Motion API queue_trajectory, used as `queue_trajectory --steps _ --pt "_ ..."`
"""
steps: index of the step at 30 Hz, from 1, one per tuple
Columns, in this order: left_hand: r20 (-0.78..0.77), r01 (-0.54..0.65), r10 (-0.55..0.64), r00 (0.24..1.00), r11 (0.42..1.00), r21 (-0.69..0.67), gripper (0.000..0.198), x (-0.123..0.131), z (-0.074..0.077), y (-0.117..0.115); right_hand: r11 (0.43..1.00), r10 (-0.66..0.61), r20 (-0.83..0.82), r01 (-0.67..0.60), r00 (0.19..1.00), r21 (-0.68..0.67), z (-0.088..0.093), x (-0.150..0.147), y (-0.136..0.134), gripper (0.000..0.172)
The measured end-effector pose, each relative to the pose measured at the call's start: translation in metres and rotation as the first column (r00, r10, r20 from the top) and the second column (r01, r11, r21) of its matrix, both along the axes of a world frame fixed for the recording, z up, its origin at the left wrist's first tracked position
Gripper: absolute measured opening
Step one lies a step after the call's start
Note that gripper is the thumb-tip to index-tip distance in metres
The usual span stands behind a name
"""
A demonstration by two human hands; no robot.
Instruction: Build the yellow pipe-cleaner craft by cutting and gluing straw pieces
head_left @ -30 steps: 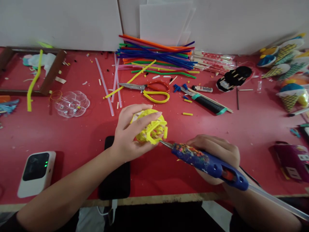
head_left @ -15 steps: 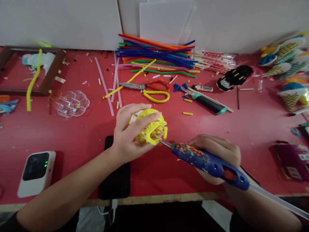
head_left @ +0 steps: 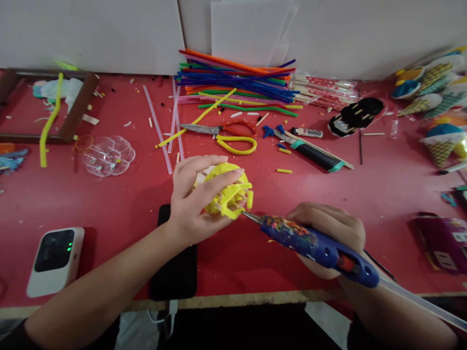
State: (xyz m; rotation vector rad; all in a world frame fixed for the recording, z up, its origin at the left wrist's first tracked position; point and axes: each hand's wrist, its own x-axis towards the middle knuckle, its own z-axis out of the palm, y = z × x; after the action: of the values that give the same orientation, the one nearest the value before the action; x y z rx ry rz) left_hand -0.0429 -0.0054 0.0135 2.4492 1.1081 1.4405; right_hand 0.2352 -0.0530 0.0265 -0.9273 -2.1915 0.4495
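My left hand point(head_left: 195, 206) is closed around a round yellow craft piece point(head_left: 226, 192) made with fuzzy yellow stems and short wooden sticks. Its thumb side and palm hide part of the piece. In my right hand point(head_left: 330, 233) is a blue hot glue gun point(head_left: 306, 243), smeared with dried glue, with a long clear glue stick point(head_left: 416, 301) running out of its back. The metal nozzle touches or nearly touches the lower right edge of the yellow piece. Beyond my hands lie scissors point(head_left: 219, 131) with one red and one yellow handle.
Coloured pipe cleaners point(head_left: 237, 80) are heaped at the back. A utility knife point(head_left: 315, 155) and a black craft piece point(head_left: 355, 116) lie right of the scissors. On the left are a clear flower-shaped tray point(head_left: 107, 155), a white device point(head_left: 54, 262) and a black power bank point(head_left: 173, 279).
Almost nothing differs. The yellow piece and my left hand have shifted very slightly, and the glue gun's nozzle stays at the same edge.
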Motion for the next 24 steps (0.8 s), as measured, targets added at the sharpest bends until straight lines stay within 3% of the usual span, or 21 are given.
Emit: queue_trajectory --steps 8,13,24 --pt "-0.015 -0.04 0.041 0.999 0.995 0.093 0.039 0.0017 0.001 0.0005 1.0 -0.001 0.002 0.001 1.0 0.012 -0.0008 0.0006 0.0007 0.009" --pt "0.021 -0.023 0.02 1.0 0.987 0.157 0.045 0.0017 0.0008 0.0021 1.0 -0.029 0.016 0.029 0.999 -0.002 0.0002 0.0019 -0.004 0.008" --pt "-0.018 -0.088 0.091 0.996 0.986 0.145 0.04 0.0026 0.0036 -0.0008 0.999 -0.005 0.015 0.004 1.0 0.052 0.0041 0.0009 -0.002 0.012"
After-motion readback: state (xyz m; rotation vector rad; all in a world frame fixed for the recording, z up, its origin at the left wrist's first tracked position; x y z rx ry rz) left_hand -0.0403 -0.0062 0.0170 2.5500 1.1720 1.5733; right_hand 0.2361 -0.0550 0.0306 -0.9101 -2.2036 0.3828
